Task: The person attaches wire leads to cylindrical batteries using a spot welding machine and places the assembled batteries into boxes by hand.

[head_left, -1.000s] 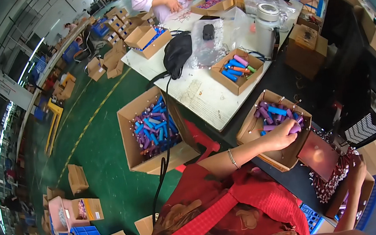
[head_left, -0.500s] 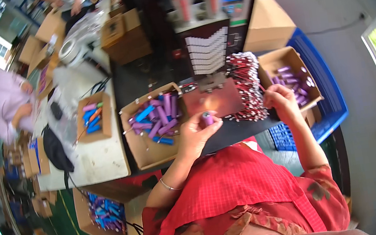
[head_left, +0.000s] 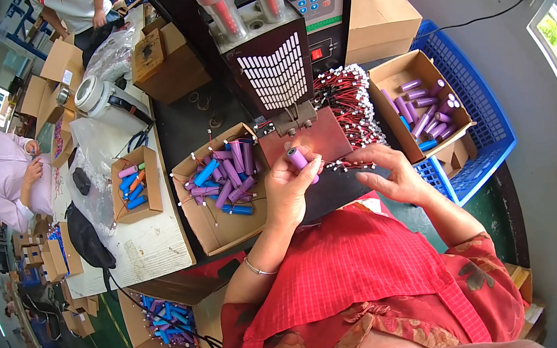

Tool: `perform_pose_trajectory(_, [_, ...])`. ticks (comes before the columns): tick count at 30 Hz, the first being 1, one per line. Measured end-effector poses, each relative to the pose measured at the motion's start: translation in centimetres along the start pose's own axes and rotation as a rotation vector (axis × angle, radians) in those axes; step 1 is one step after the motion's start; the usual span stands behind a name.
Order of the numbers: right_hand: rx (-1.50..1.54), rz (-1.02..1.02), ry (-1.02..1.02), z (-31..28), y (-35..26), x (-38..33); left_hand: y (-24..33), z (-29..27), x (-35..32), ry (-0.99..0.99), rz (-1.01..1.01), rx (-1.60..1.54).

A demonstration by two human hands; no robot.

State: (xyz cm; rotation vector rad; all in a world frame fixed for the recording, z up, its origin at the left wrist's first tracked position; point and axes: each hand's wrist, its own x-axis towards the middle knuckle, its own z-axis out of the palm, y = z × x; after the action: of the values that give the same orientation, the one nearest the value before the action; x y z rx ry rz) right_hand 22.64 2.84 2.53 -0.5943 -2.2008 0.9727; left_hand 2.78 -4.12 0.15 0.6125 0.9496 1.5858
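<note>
My left hand [head_left: 288,190] is closed around a purple cylindrical battery cell [head_left: 298,159], its end tilted up toward the welding machine. Just beyond the cell lies the machine's reddish-brown plate [head_left: 319,136], below two metal electrode tips [head_left: 291,114]. My right hand [head_left: 396,175] is at the near edge of a pile of red and black wire leads [head_left: 355,110] with white connectors. Its fingers stretch leftward and the thumb stands apart. Some lead ends show beside the fingertips; I see none clearly gripped.
Purple and blue cells fill an open carton [head_left: 212,236] on the left. Another carton [head_left: 386,77] of purple cells sits in a blue plastic basket [head_left: 478,178]. A smaller cell box [head_left: 148,210] rests on the white table [head_left: 150,245]. Co-workers [head_left: 7,169] are at far left.
My right hand has moved left and down from the right side of the lead pile, and its fingers have opened. The cell in my left hand has tilted. The view has shifted.
</note>
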Motion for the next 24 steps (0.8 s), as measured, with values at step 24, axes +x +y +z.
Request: perform_pose_trajectory(24, [0.603, 0.534, -0.093, 2.9, 2.2, 7.5, 0.1, -2.1, 4.4, 0.018, 0.310, 0.671])
